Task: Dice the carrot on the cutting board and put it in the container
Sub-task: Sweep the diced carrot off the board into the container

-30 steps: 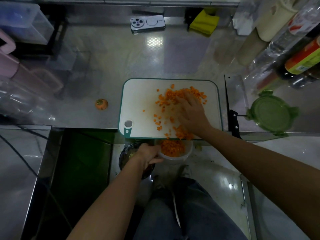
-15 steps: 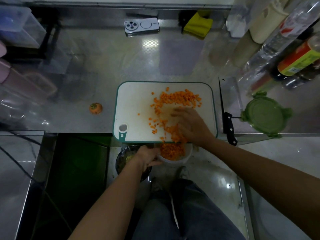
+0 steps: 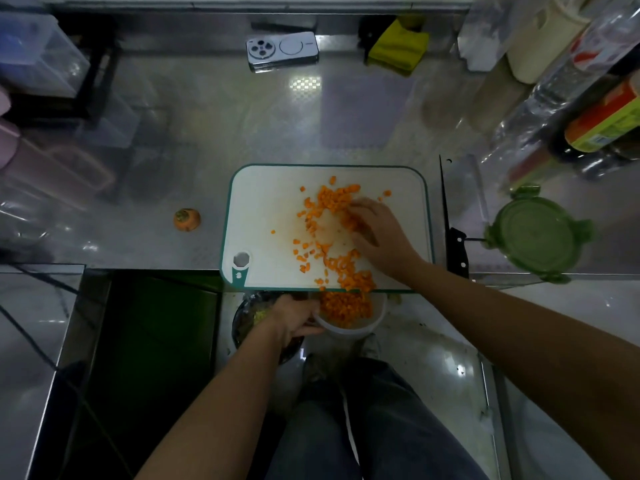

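A white cutting board (image 3: 266,209) with a teal rim lies at the counter's front edge. Diced carrot (image 3: 329,202) is strewn over its middle and piled at its near edge. My right hand (image 3: 377,233) lies flat on the board among the dice, fingers spread toward the far pile. Below the board's edge my left hand (image 3: 294,318) grips the rim of a white round container (image 3: 372,322), held under the edge and partly filled with carrot dice.
A cleaver (image 3: 457,216) with a black handle lies right of the board, beside a green lid (image 3: 535,233). A carrot top (image 3: 187,220) sits on the counter to the left. A phone (image 3: 282,50) and yellow cloth (image 3: 398,46) are at the back, bottles (image 3: 588,109) at the right.
My right hand swept a batch of dice to the near edge and into the container, then reached back up to the far pile. The left hand kept the container under the edge.
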The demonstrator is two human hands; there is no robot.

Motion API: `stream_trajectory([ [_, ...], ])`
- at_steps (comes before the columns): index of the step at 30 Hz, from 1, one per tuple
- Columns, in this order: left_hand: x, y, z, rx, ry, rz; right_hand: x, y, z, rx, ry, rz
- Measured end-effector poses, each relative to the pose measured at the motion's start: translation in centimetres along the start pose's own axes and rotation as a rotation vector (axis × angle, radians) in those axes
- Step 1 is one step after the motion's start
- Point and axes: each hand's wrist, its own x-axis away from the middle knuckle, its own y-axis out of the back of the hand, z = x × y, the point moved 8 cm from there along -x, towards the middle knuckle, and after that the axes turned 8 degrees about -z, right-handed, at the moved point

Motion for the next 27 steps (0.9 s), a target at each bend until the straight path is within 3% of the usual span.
stream_trajectory([
  [4,-0.1,-0.1,-0.1,-0.008,0.004,-0.005,-0.1,1.7,0.9,-0.136,0.071,-0.044],
  [8,-0.2,0.0,-0.1,-0.018,0.01,-0.008,-3.2,2.8,-0.7,-0.069,-0.028,-0.121],
  [12,-0.4,0.1,-0.2,-0.022,-0.002,-0.001,-5.4,-0.1,-1.7,-0.019,-0.139,0.09],
  [15,-0.5,0.2,-0.2,-0.026,-0.011,0.002,-4.5,-2.3,-0.4,-0.109,-0.077,0.165],
  [19,-0.6,0.3,-0.2,-0.036,0.001,0.008,-3.2,-1.6,0.9,-0.248,0.007,0.043],
  [23,-0.8,0.2,-0.1,-0.045,0.011,0.008,-6.3,0.6,1.1,-0.313,-0.074,-0.084],
  [27,-1.2,0.3,0.2,-0.05,0.021,-0.001,-8.0,-3.0,1.9,-0.218,-0.026,0.196],
])
